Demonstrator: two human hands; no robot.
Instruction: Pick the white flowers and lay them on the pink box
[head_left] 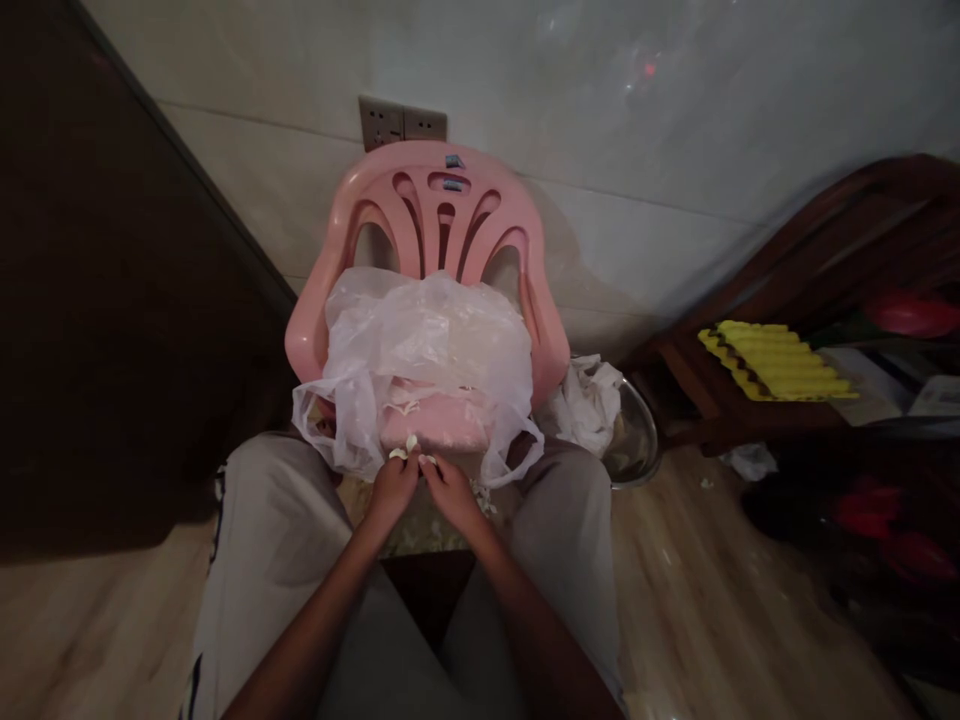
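Observation:
My left hand [394,490] and my right hand [451,492] meet fingertip to fingertip between my knees. Both are closed in a pinch on small whitish pieces [412,442], too small for me to tell their kind. In front of them a pink plastic chair [345,210] carries a spread translucent plastic bag [442,325], its handles hanging over the front of the seat. Some pale strips [405,406] lie on the seat in the bag's opening. Below my hands, more pale bits [484,497] show, partly hidden by my wrists.
Right of the chair, a metal basin [643,440] stands with a crumpled white plastic bag [589,405]. A yellow ridged tray [780,362] rests on dark wooden furniture [686,385]. Behind the chair is a tiled wall with sockets [403,122]. A dark panel [112,300] rises at left.

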